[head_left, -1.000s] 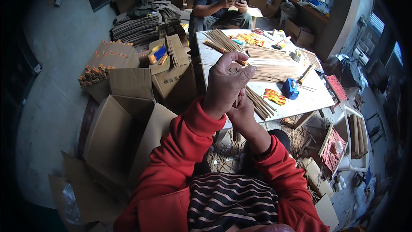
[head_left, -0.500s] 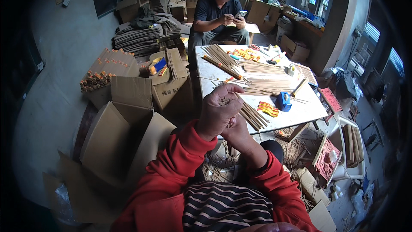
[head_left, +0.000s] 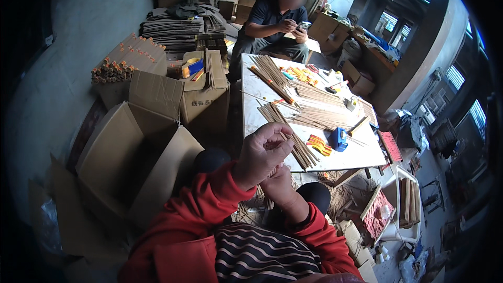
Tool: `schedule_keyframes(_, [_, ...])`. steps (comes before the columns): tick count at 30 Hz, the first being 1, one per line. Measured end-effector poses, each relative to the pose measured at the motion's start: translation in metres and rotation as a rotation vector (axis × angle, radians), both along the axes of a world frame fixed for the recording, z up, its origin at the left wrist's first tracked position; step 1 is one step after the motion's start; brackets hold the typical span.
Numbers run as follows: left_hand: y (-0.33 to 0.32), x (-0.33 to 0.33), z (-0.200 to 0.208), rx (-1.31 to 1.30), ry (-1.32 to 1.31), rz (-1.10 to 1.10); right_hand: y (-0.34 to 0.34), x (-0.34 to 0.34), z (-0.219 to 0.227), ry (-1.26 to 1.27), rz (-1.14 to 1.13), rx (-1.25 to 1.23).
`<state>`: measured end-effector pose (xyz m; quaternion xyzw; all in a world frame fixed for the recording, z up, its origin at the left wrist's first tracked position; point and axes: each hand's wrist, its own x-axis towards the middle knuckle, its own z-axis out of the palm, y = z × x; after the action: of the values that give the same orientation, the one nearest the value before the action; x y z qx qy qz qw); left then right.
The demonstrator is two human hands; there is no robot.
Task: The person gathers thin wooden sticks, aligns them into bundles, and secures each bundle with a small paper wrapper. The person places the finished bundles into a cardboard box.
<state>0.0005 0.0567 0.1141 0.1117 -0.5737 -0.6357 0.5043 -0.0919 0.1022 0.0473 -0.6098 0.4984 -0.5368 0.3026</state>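
Note:
My left hand (head_left: 258, 156) is curled in front of the table's near edge, its fingers bent round a bundle of incense sticks (head_left: 271, 145) seen almost end-on and mostly hidden. Just beneath it, my right hand (head_left: 279, 184) closes round the lower part of that bundle, touching the left hand. Beyond them on the white table (head_left: 343, 163) lies a loose pile of thin brown incense sticks (head_left: 293, 144). Red-and-yellow labels (head_left: 319, 145) and a blue tape dispenser (head_left: 338, 139) are to the right of that pile.
An open cardboard box (head_left: 112, 149) stands close on my left, with a closed carton (head_left: 205, 107) behind it. Across the table a person (head_left: 275, 23) sits holding a phone. A white bin (head_left: 414, 207) with brown bundles is at the right; loose sticks litter the floor.
My hands are lower and slightly left in the picture, and the bundle's end shows less between my left fingers. The whole view has tilted and shifted. The person across bends further over the phone.

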Motion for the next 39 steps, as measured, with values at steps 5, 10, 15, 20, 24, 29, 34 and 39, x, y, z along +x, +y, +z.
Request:
schedule_keyframes(5, [-0.003, 0.007, -0.002, -0.041, 0.034, 0.035, 0.000, 0.004, -0.005, 0.022, -0.010, 0.007])
schedule_keyframes(10, [-0.010, 0.012, 0.001, -0.085, 0.151, 0.034, -0.002, 0.007, -0.008, 0.034, -0.056, -0.011])
schedule_keyframes(15, [-0.021, 0.019, 0.006, -0.153, 0.226, 0.106, 0.000, 0.008, -0.002, 0.103, -0.146, 0.009])
schedule_keyframes(20, [-0.023, 0.023, 0.001, -0.112, 0.234, 0.123, -0.002, 0.004, -0.007, 0.076, -0.159, -0.003])
schedule_keyframes(24, [-0.024, 0.023, -0.005, -0.128, 0.193, 0.111, -0.002, 0.003, -0.008, 0.074, -0.186, -0.034])
schedule_keyframes(29, [-0.023, 0.023, -0.012, -0.113, 0.139, 0.081, -0.002, 0.003, -0.004, 0.074, -0.198, -0.020])
schedule_keyframes(34, [-0.019, 0.022, -0.019, -0.052, 0.129, -0.007, -0.003, 0.001, -0.004, 0.064, -0.222, -0.033])
schedule_keyframes(39, [-0.015, 0.022, -0.024, -0.040, 0.075, -0.040, -0.003, -0.002, -0.005, 0.049, -0.222, -0.033])
